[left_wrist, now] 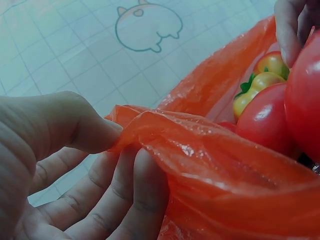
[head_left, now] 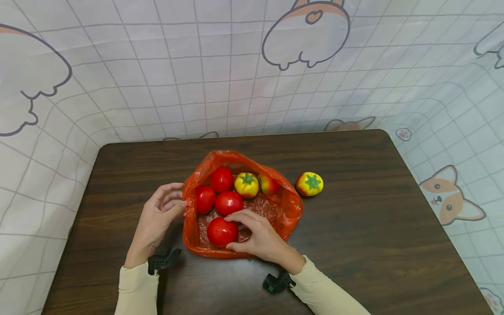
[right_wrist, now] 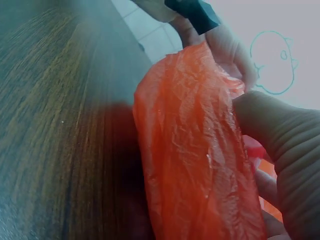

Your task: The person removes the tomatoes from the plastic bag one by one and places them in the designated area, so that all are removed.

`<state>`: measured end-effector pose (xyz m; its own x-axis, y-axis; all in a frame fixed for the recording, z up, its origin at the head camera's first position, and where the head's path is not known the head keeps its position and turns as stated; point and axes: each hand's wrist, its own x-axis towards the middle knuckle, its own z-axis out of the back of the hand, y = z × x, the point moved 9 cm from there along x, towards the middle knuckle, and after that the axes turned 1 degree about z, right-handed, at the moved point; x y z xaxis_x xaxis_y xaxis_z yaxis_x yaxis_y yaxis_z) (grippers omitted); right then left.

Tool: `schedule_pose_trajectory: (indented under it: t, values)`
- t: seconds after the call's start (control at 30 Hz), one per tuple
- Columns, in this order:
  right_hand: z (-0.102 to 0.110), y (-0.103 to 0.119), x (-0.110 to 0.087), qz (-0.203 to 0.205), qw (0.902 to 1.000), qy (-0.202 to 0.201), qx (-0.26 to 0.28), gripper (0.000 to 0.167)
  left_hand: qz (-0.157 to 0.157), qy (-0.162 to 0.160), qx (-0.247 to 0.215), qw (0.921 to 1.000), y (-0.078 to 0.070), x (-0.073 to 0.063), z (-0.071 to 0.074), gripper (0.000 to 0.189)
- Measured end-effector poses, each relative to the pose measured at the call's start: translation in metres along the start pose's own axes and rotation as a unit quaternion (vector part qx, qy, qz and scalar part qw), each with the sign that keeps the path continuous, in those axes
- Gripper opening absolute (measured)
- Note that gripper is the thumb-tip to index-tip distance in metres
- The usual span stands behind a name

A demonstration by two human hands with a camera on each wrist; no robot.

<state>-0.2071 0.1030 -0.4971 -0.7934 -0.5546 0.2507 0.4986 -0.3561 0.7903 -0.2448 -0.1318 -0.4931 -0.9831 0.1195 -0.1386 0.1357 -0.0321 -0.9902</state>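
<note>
An orange-red plastic bag (head_left: 291, 210) lies wide open on the table, with several shiny red tomatoes and two yellow-and-red fruits inside. My left hand (head_left: 159, 218) pinches the bag's left rim between thumb and fingers; the left wrist view shows the film (left_wrist: 150, 120) bunched there. Over the bag's near side, my right hand (head_left: 261, 238) holds the nearest tomato (head_left: 222, 232) between thumb and fingers. Behind it sit another tomato (head_left: 229, 203) and a yellow fruit (head_left: 246, 185) with a green star-shaped top. In the right wrist view the bag's crinkled wall (right_wrist: 195, 140) hides most of that grip.
One more yellow-and-red fruit (head_left: 309, 183) stands outside the bag, just to its right. The dark wooden table (head_left: 374, 210) ends at a back edge against a white gridded cloth (head_left: 236, 87) with cartoon dogs. Each wrist wears a black mount (head_left: 277, 282).
</note>
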Motion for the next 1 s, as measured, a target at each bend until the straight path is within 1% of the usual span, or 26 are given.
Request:
schedule_pose_trajectory:
  t: [0.13,0.3,0.47,0.7,1.0]
  values:
    - [0.003,0.000,-0.001,-0.002,0.9998,-0.009,0.020,0.058,-0.002,0.001,-0.002,1.0000,0.000,0.000,0.000,0.050]
    - [0.005,-0.002,-0.002,-0.025,0.9980,-0.011,0.058,0.057,-0.003,0.002,0.003,1.0000,-0.001,-0.001,0.000,0.050]
    - [0.008,-0.004,-0.003,-0.049,0.9940,-0.013,0.097,0.057,-0.004,0.002,0.001,1.0000,-0.002,-0.001,0.000,0.051]
    - [0.015,-0.004,-0.004,-0.065,0.9870,-0.024,0.145,0.056,-0.006,0.004,0.002,1.0000,-0.002,-0.001,0.000,0.051]
    - [0.025,-0.006,-0.006,-0.082,0.9817,-0.034,0.168,0.056,-0.006,0.002,0.003,1.0000,-0.001,0.000,-0.001,0.051]
